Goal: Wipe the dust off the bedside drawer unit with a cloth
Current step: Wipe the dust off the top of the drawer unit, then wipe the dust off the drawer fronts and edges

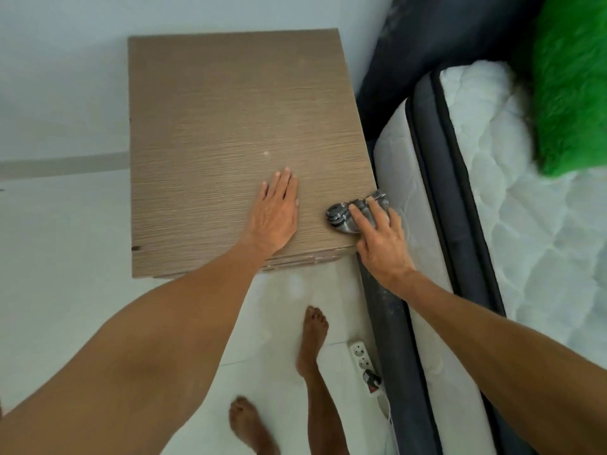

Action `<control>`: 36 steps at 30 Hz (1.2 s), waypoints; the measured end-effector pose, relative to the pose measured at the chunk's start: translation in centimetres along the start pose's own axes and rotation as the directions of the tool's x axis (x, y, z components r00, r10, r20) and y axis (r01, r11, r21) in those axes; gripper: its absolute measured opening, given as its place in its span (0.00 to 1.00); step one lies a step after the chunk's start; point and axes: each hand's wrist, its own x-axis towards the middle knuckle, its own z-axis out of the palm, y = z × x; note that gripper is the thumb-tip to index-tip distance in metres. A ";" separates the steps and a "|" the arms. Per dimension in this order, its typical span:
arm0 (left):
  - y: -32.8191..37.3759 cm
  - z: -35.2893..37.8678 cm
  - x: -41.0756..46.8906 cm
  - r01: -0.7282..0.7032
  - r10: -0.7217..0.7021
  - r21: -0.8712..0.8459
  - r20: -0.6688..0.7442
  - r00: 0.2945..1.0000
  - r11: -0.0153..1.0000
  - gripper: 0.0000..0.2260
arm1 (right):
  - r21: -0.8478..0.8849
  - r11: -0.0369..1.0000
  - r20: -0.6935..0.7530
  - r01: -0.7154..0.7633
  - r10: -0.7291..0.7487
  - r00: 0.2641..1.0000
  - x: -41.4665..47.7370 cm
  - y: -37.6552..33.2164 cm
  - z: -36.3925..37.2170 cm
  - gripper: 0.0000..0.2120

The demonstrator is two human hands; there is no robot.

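Grey crumpled cloth (356, 213) pressed under right hand (381, 243), fingers closed over it, at near right corner of brown wood-grain bedside drawer unit (230, 110), beside white mattress (486, 198). Left hand (274, 213) flat, open, bracing. Wiping step under way, by judgement; next, sweep left and far across bare top.

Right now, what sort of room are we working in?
Most likely a bedroom: a quilted mattress on a dark bed frame stands right beside the wooden drawer unit, with a green pillow on it.
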 end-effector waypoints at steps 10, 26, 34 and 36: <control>-2.6 0.3 -13.2 -0.043 0.044 -0.029 0.035 0.998 0.999 0.23 | -0.040 0.999 0.112 0.010 -0.006 0.994 -9.6 -5.1 1.5 0.27; -9.4 2.5 -24.2 0.322 -0.326 -0.054 -0.135 0.936 0.945 0.13 | 0.152 0.979 0.090 0.133 -0.148 0.985 -11.1 -14.3 7.4 0.25; -13.6 3.2 -21.9 0.379 -0.384 -0.070 -0.080 0.920 0.923 0.28 | 0.201 0.966 0.010 0.166 -0.171 0.985 -10.4 -17.0 9.6 0.24; -14.1 3.5 -21.6 0.365 -0.370 -0.076 -0.065 0.927 0.928 0.28 | 0.196 0.968 0.001 0.157 -0.161 0.987 -10.4 -17.6 10.1 0.24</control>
